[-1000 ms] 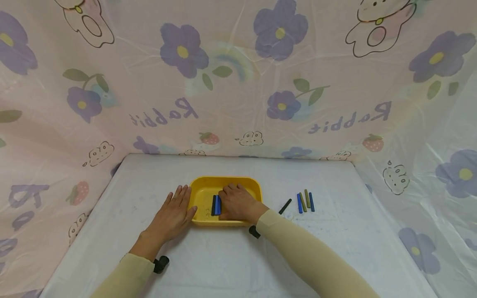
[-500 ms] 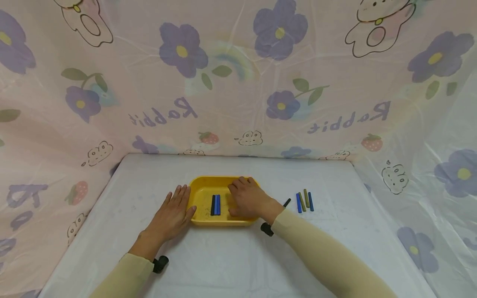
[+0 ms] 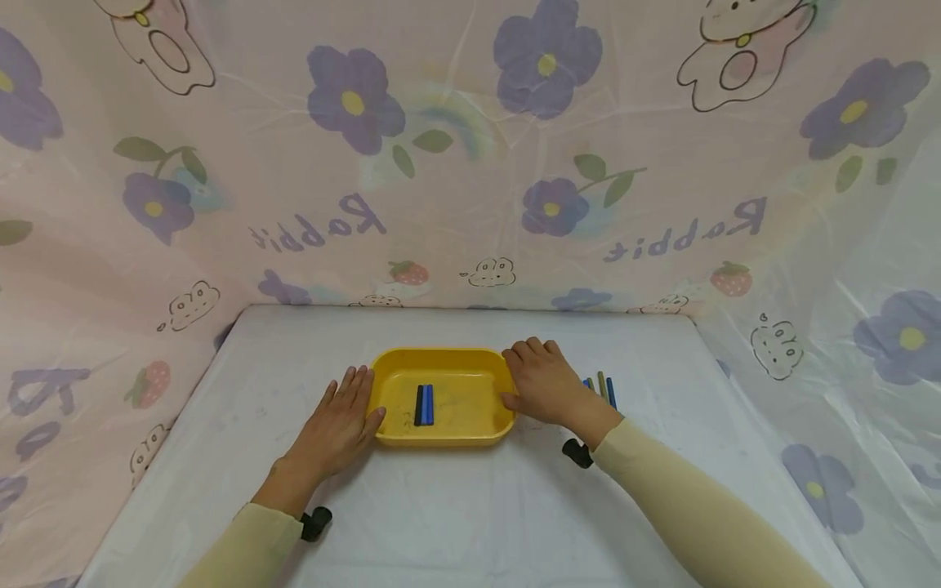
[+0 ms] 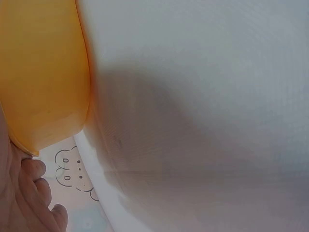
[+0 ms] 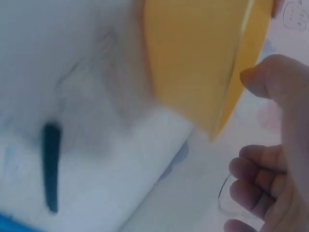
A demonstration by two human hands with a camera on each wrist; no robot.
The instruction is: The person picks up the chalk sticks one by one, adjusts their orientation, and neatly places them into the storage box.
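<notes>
A yellow tray sits mid-table, with a black crayon-like stick and blue sticks side by side in its left half. My left hand lies with straight fingers against the tray's left end. Over the right end is my right hand, its fingers loosely bent and nothing visible in its grasp. The right wrist view shows its thumb close to the tray rim; whether they touch, I cannot tell. A dark green stick lies on the table, hidden from the head view.
Right of the tray, partly behind my right hand, are olive and blue sticks. White cloth covers the table. Patterned sheets hang at the back and sides.
My right hand has moved from beside the sticks inside the tray rightward to its right end, now covering part of the loose sticks. The left hand has stayed in place.
</notes>
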